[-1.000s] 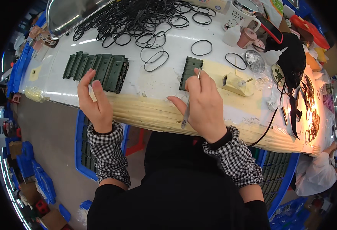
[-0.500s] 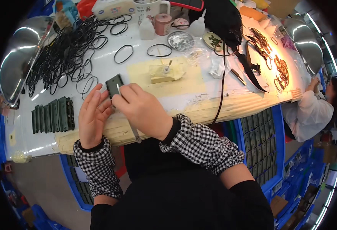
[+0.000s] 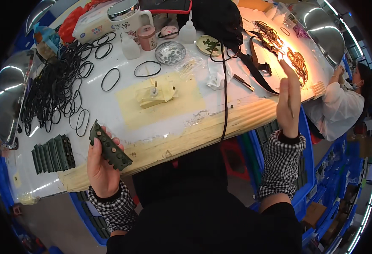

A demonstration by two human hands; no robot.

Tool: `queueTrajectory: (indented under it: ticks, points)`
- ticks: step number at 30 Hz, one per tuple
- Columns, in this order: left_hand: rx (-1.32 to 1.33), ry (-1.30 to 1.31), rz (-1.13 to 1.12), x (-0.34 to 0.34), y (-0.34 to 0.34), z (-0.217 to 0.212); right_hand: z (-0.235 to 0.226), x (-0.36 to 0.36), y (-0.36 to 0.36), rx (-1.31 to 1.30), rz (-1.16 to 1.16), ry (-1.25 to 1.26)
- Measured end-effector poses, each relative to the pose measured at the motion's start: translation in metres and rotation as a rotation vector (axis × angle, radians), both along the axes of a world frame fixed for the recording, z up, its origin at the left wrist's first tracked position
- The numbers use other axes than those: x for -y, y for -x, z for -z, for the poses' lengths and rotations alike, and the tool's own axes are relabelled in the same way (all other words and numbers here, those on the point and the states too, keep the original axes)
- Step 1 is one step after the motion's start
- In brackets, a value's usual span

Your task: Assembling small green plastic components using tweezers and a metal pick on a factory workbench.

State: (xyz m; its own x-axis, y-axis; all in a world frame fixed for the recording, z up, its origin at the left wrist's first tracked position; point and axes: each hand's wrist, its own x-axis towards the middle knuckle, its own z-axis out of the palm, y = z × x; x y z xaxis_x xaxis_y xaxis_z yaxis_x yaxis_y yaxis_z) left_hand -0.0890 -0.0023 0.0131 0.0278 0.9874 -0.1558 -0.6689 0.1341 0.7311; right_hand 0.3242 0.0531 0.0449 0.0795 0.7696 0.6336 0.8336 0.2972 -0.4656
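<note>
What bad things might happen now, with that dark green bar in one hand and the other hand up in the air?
1. The left hand holds the dark green bar past the table edge; if it slips, it would likely fall to the floor.
2. The right hand is raised beside the black cord that hangs over the edge; a snag might drag things along.
3. That hand seems to hold a thin tool, which could poke something.

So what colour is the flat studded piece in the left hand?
Dark green, with small round metal-looking studs along it. The studded piece in the left hand shows in the head view.
</note>
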Motion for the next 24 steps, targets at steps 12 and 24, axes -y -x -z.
queueTrajectory:
  ticks: [12, 24]
  points:
    - [-0.075, 0.025, 0.022, 0.006, -0.03, -0.01, 0.066, -0.107, -0.334, 0.189, 0.93, 0.497]
    - [-0.055, -0.037, 0.145, 0.006, -0.04, -0.007, 0.029, -0.058, -0.15, -0.152, 0.221, -0.24]
